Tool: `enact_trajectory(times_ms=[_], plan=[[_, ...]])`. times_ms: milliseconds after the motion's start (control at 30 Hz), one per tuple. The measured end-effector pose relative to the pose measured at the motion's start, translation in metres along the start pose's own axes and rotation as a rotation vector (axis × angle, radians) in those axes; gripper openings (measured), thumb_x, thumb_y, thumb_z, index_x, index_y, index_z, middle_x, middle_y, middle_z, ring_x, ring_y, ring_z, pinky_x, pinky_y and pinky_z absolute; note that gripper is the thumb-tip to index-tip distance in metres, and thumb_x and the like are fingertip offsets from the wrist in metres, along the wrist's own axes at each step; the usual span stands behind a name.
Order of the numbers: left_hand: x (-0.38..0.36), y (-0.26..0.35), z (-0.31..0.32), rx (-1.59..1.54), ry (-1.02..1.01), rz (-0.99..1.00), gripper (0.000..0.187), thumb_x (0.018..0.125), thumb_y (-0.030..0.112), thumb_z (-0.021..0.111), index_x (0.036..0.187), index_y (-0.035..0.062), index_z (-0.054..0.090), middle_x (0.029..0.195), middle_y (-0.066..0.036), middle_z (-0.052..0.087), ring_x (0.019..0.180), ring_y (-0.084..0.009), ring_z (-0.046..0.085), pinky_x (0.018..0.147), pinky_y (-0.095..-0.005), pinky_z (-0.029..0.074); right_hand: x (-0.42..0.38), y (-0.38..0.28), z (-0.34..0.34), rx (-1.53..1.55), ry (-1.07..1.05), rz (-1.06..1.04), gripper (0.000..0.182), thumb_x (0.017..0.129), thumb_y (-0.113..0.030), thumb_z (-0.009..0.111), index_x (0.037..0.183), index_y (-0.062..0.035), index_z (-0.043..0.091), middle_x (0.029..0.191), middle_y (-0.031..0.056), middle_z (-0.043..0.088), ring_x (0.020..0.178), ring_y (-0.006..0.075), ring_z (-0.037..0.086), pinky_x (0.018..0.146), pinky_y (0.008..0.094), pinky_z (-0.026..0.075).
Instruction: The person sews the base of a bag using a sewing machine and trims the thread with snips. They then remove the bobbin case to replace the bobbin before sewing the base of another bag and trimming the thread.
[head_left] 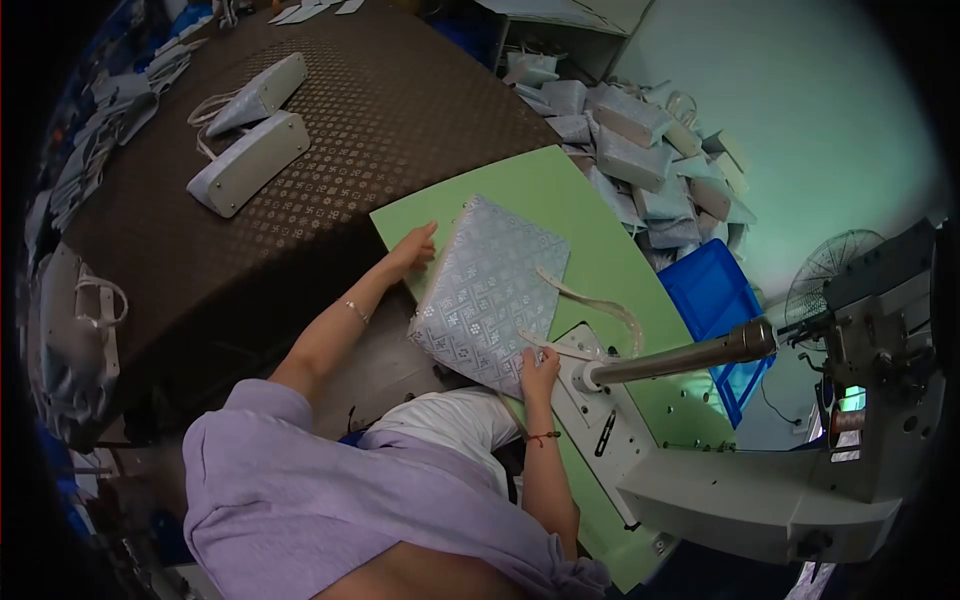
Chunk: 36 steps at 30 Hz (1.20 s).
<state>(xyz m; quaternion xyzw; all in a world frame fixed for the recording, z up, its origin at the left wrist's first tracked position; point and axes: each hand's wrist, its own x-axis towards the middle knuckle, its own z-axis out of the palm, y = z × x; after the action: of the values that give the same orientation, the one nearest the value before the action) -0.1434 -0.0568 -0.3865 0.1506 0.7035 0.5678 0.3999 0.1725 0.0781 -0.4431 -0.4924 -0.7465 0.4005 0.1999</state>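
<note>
A pale silver-blue patterned handbag (495, 285) lies on its side on the green tabletop (520, 175), its cream strap (610, 302) trailing to the right. Beside the bag's base, at its upper left, is my left hand (412, 250), with fingers partly stretched out; whether they touch the bag is unclear. My right hand (540, 372) is closed on the bag's lower right edge, near one end of the strap. Just right of that hand stands the sewing machine (700, 485), with a metal cylinder (680, 360) reaching towards the bag.
Two similar bags (255, 165) lie on the brown patterned cloth (370, 90) at the upper left. A heap of bags (640, 150) sits behind the green table. A blue crate (710, 290) and a fan (830, 270) are at the right.
</note>
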Motion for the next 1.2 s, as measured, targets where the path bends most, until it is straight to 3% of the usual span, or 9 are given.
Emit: enact_trajectory(times_ms=[67, 300, 367, 467, 767, 933, 1033, 1133, 1200], plan=[[0.059, -0.032, 0.022, -0.025, -0.111, 0.145, 0.072, 0.097, 0.056, 0.036, 0.141, -0.0011, 0.040, 0.136, -0.018, 0.051, 0.122, -0.0288, 0.050, 0.103, -0.0383, 0.036, 0.003, 0.003, 0.013, 0.142, 0.064, 0.058, 0.051, 0.090, -0.031, 0.061, 0.119, 0.0094, 0.049, 0.118, 0.0228, 0.052, 0.109, 0.0327, 0.051, 0.096, 0.0384, 0.039], [0.034, 0.025, 0.075, -0.451, -0.271, 0.185, 0.070, 0.096, 0.054, 0.039, 0.139, -0.0014, 0.043, 0.138, -0.023, 0.047, 0.128, -0.0329, 0.045, 0.107, -0.0408, 0.033, 0.020, -0.048, -0.055, 0.408, 0.075, 0.219, 0.045, 0.091, -0.041, 0.063, 0.094, 0.0036, 0.062, 0.082, 0.0074, 0.060, 0.075, 0.0166, 0.054, 0.069, 0.0315, 0.045], [-0.004, 0.077, 0.072, 0.065, 0.033, 0.120, 0.073, 0.095, 0.055, 0.041, 0.143, -0.0008, 0.038, 0.149, -0.028, 0.026, 0.138, -0.0382, 0.030, 0.111, -0.0430, 0.027, 0.032, -0.068, -0.080, 0.480, -0.018, 0.221, 0.041, 0.093, -0.040, 0.060, 0.091, 0.0006, 0.063, 0.074, -0.0002, 0.055, 0.067, 0.0087, 0.046, 0.060, 0.0261, 0.040], [-0.078, 0.136, 0.058, 0.305, 0.011, 0.621, 0.075, 0.094, 0.054, 0.047, 0.147, 0.0028, 0.031, 0.153, -0.030, 0.013, 0.142, -0.0426, 0.016, 0.115, -0.0461, 0.018, 0.039, -0.109, -0.090, 0.737, -0.143, 0.215, 0.039, 0.095, -0.040, 0.059, 0.088, -0.0015, 0.063, 0.071, -0.0022, 0.054, 0.066, 0.0064, 0.045, 0.060, 0.0240, 0.038], [-0.202, 0.218, 0.057, 0.713, 0.041, 1.178, 0.067, 0.094, 0.052, 0.048, 0.146, 0.0112, 0.034, 0.151, -0.028, 0.020, 0.141, -0.0479, 0.016, 0.113, -0.0531, 0.018, 0.052, -0.130, -0.099, 0.955, -0.219, 0.021, 0.047, 0.097, -0.034, 0.053, 0.127, 0.0031, 0.053, 0.119, 0.0142, 0.062, 0.100, 0.0231, 0.064, 0.086, 0.0344, 0.054], [-0.234, 0.225, 0.056, 0.962, 0.046, 1.292, 0.093, 0.081, 0.075, 0.049, 0.150, 0.0156, 0.028, 0.154, -0.028, 0.011, 0.143, -0.0488, 0.004, 0.105, -0.0715, 0.009, 0.021, -0.152, -0.123, 1.028, -0.341, 0.046, 0.054, 0.097, -0.040, 0.052, 0.125, 0.0060, 0.054, 0.122, 0.0171, 0.060, 0.106, 0.0245, 0.061, 0.092, 0.0354, 0.049], [-0.255, 0.233, 0.052, 1.063, -0.180, 1.371, 0.110, 0.069, 0.076, 0.062, 0.151, 0.0143, 0.023, 0.155, -0.027, 0.009, 0.143, -0.0493, 0.001, 0.106, -0.0707, 0.007, 0.017, -0.148, -0.134, 1.028, -0.362, 0.040, 0.052, 0.098, -0.039, 0.050, 0.125, 0.0062, 0.054, 0.120, 0.0167, 0.061, 0.103, 0.0237, 0.063, 0.090, 0.0342, 0.050], [-0.273, 0.243, 0.039, 1.256, -0.586, 1.390, 0.133, 0.044, 0.055, 0.085, 0.152, 0.0161, 0.018, 0.156, -0.025, 0.008, 0.144, -0.0472, 0.003, 0.107, -0.0715, 0.005, 0.001, -0.158, -0.150, 1.009, -0.418, 0.069, 0.050, 0.099, -0.037, 0.049, 0.124, 0.0065, 0.055, 0.118, 0.0160, 0.062, 0.102, 0.0229, 0.063, 0.089, 0.0334, 0.050], [-0.282, 0.243, 0.033, 1.478, -0.679, 1.489, 0.122, 0.048, 0.049, 0.085, 0.150, 0.0234, 0.023, 0.155, -0.025, 0.012, 0.143, -0.0484, 0.006, 0.108, -0.0711, 0.007, -0.009, -0.160, -0.163, 0.909, -0.604, 0.069, 0.049, 0.099, -0.036, 0.050, 0.124, 0.0064, 0.056, 0.119, 0.0152, 0.062, 0.103, 0.0214, 0.063, 0.088, 0.0325, 0.051]])
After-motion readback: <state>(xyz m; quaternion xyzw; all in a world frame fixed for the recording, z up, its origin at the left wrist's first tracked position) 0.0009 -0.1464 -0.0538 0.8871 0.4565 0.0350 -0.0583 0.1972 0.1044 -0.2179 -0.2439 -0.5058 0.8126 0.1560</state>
